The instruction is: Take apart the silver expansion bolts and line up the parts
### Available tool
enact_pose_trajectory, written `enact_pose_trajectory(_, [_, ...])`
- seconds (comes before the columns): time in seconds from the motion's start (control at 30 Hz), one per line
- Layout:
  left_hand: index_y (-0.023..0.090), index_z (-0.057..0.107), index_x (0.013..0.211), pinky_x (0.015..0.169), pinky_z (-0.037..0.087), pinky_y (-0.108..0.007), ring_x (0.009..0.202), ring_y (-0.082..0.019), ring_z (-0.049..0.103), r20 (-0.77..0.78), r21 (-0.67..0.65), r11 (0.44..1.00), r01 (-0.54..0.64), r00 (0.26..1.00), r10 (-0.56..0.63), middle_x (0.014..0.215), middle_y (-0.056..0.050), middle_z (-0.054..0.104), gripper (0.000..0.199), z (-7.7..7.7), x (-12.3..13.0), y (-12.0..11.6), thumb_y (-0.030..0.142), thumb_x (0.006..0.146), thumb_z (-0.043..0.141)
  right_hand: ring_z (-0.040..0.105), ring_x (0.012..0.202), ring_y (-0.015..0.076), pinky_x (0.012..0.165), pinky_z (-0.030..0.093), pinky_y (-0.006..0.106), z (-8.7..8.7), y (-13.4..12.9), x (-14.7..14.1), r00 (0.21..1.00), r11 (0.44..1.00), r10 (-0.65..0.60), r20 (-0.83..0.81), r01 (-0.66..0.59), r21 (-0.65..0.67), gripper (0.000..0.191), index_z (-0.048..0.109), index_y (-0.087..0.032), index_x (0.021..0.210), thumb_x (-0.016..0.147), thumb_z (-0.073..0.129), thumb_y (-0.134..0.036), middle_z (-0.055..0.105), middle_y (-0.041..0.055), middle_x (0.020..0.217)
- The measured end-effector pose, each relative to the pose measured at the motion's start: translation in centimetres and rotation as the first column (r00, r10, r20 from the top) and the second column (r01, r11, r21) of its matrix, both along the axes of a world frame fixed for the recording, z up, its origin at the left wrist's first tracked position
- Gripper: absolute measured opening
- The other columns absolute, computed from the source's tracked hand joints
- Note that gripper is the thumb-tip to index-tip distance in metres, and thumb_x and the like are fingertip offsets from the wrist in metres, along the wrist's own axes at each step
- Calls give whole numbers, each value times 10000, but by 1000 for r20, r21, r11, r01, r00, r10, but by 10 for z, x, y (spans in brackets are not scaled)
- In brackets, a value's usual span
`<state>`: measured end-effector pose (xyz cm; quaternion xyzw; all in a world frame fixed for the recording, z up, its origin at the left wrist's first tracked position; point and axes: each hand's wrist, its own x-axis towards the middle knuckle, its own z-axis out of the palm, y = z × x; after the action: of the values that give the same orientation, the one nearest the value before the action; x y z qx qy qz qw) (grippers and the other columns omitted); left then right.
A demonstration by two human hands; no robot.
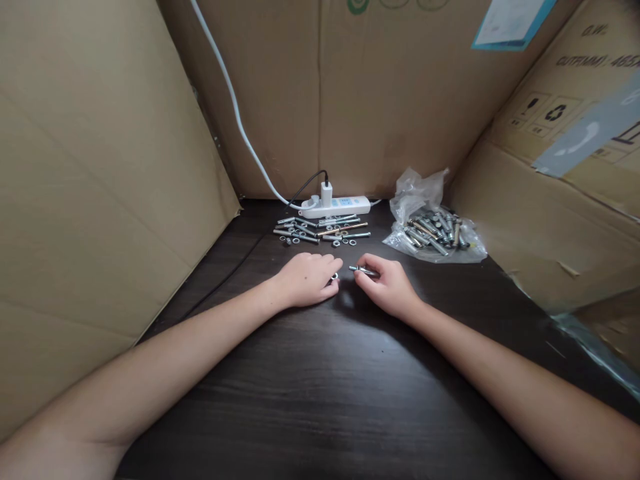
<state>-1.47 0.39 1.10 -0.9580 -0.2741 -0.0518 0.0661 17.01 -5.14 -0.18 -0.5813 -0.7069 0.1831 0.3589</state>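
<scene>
My left hand [309,279] is closed just above the dark table, with a small metal washer [335,276] pinched between thumb and fingertips. Facing it, my right hand [387,283] grips a metal bolt [364,270] whose end sticks out to the left. A narrow gap separates the bolt's end from the washer. Behind both hands, loose bolts [345,231] lie in a spread group with small nuts [337,244] and washers [353,243] among them. The fingers hide part of the bolt.
A white power strip [345,208] with a plugged-in charger [327,194] stands behind the bolts. A black cable [250,252] crosses the table on the left. At the right rear lies a clear plastic bag [400,243] of bolts. Cardboard walls [270,100] enclose the table [325,387].
</scene>
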Motion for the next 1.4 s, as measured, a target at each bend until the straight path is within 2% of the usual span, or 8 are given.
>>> enact_pose_trajectory(0.13, [167, 506, 922, 666, 424, -291, 763, -181, 594, 9, -14, 1000, 11, 1000, -10, 880, -44, 609, 185, 0, 0, 0, 314, 879, 402, 460, 531, 106, 532, 314, 213, 0, 0, 0, 997, 1000, 21, 79, -19, -20, 123, 555, -190, 716, 776, 501, -282, 522, -38, 565])
enact_pose_trajectory(0.33, [173, 500, 937, 663, 421, -285, 781, -179, 595, 35, -36, 999, 37, 999, -36, 892, -35, 609, 165, -3, -1, 4, 296, 884, 403, 513, 555, 128, 542, 300, 229, 4, -3, 0, 946, 995, 95, 311, -77, -69, 154, 610, -221, 827, 792, 521, -341, 627, -14, 642])
enact_pose_trajectory(0.5, [175, 502, 950, 669, 424, -287, 781, -180, 596, 56, -53, 997, 60, 997, -57, 899, -32, 611, 159, -3, -2, 5, 280, 886, 401, 561, 593, 144, 554, 312, 234, 2, -3, 2, 913, 997, 78, 400, -62, -54, 181, 621, -239, 901, 798, 527, -353, 671, -4, 700])
enact_pose_trajectory(0.73, [174, 510, 952, 673, 432, -288, 777, -181, 598, 54, -62, 996, 58, 997, -55, 899, -37, 615, 172, -2, -1, 4, 278, 894, 386, 618, 675, 158, 580, 348, 245, -1, -1, 3, 898, 996, 83, 432, -80, -26, 247, 629, -270, 1035, 837, 507, -350, 713, -4, 821])
enact_pose_trajectory(1.03, [178, 517, 978, 698, 440, -292, 789, -179, 597, 64, -87, 994, 72, 996, -67, 894, -36, 611, 187, -2, -1, 5, 272, 895, 378, 595, 608, 151, 559, 323, 244, -2, -2, 2, 892, 997, 73, 446, -70, -25, 264, 595, -267, 1068, 843, 502, -369, 694, -9, 756])
enact_pose_trajectory(1.4, [175, 517, 975, 706, 438, -290, 780, -177, 591, 56, -87, 994, 58, 997, -53, 891, -39, 608, 186, -2, -1, 4, 275, 888, 387, 586, 608, 158, 553, 301, 241, -1, -2, 1, 895, 999, 51, 443, -45, -24, 201, 563, -249, 955, 795, 537, -367, 669, -10, 723])
